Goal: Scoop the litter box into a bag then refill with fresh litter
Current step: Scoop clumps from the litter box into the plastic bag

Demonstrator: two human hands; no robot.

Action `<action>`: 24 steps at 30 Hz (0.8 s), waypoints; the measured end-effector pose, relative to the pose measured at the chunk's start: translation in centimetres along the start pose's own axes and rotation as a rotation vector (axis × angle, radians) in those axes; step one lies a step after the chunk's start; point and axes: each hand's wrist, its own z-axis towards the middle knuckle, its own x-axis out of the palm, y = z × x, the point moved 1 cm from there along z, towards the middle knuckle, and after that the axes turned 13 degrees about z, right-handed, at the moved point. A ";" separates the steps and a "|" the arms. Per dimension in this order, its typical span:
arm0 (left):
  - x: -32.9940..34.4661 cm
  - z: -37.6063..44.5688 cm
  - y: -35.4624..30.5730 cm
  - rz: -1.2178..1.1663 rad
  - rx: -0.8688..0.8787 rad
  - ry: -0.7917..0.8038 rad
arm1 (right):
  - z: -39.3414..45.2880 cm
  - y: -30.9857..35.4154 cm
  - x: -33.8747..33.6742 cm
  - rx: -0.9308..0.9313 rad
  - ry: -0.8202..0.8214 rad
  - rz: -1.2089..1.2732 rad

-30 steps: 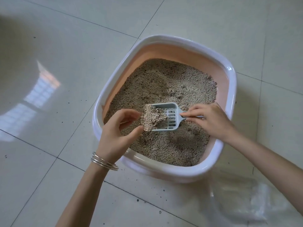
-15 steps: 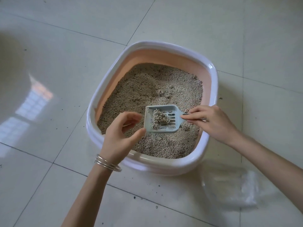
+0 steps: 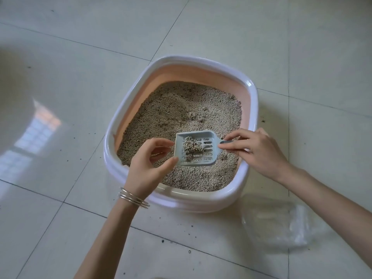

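Litter box (image 3: pixel 254 109), one: your right hand (image 3: pixel 259 152) pinches the scoop (image 3: pixel 209 137) handle at 3 o'clock; your left hand (image 3: pixel 150 168), cupped loosely apart, touches its 9 o'clock edge; one clump (image 3: pixel 191 148) aboard.

Soft, even daylight is cast over the scene. A window's bright reflection is seen on the glossy pale tiled floor (image 3: pixel 60 198) at left. Tile lines are bowed near the edges; the left border is blurred.
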 end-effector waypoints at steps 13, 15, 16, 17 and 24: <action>0.9 -0.1 0.1 0.009 0.015 0.017 | -1.4 0.1 -1.2 0.035 -0.038 0.050; 1.3 -0.2 -0.1 0.000 0.028 0.034 | -2.4 0.0 -1.7 0.045 -0.077 0.062; 1.5 -0.2 -0.2 -0.001 0.033 0.043 | -2.9 -0.1 -2.0 0.050 -0.098 0.070; 1.8 -0.2 -0.3 0.000 0.040 0.054 | -3.5 -0.2 -2.5 0.056 -0.117 0.075; 5.3 -0.9 -2.9 -0.042 0.165 0.189 | -9.7 0.1 -6.8 0.100 -0.174 -0.021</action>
